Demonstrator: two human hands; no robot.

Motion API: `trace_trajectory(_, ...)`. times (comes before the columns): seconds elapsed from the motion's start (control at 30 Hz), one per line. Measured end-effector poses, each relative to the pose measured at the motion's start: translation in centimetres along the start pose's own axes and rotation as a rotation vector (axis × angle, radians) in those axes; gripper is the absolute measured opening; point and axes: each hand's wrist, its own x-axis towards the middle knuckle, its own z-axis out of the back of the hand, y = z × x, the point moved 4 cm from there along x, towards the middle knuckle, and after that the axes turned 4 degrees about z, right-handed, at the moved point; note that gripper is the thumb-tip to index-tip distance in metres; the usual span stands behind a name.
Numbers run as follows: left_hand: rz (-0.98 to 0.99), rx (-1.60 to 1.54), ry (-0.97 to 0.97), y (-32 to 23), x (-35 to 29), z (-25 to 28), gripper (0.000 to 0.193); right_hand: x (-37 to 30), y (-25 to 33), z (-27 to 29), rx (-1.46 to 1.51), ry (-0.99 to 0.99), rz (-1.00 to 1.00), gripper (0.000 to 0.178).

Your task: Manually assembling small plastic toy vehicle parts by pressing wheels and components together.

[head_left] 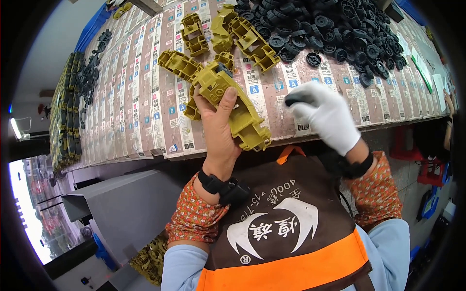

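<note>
My bare left hand (217, 127) grips an olive-yellow plastic toy truck body (246, 120) near the table's front edge, the thumb pressed on its side. One black wheel (224, 69) shows at the far end of that body. To the right, my right hand (334, 115), in a white glove, pinches a small black toy wheel (293, 100) between thumb and fingers, apart from the truck body. Several more olive truck bodies (195, 38) lie on the table just beyond my left hand.
A large heap of black toy wheels (330, 34) covers the far right of the table (131, 97). At the left edge stand stacked olive-and-black pieces (68, 116) beside loose black parts (90, 72). Below is a grey box (121, 194). Another person's arm (449, 106) shows at far right.
</note>
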Motion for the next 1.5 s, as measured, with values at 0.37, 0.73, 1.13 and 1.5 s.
trace_trajectory(0.37,-0.135,0.108,0.0,-0.2,-0.9,-1.1,0.064,-2.5,0.1,-4.9,0.109,-0.061,0.074,0.033)
trace_trajectory(0.73,-0.189,0.098,-0.039,0.4,-1.2,-1.2,0.056,-2.3,-1.2,-5.6,0.148,-0.043,0.008,0.037)
trace_trajectory(1.13,-0.318,0.311,-0.064,0.5,-2.1,-1.3,0.071,-3.5,1.2,-5.5,-0.12,-0.019,0.276,0.042)
trace_trajectory(1.5,-0.046,0.457,0.215,2.2,-0.9,-0.9,0.077,-0.7,-0.3,-2.1,-0.01,0.062,-0.004,0.036)
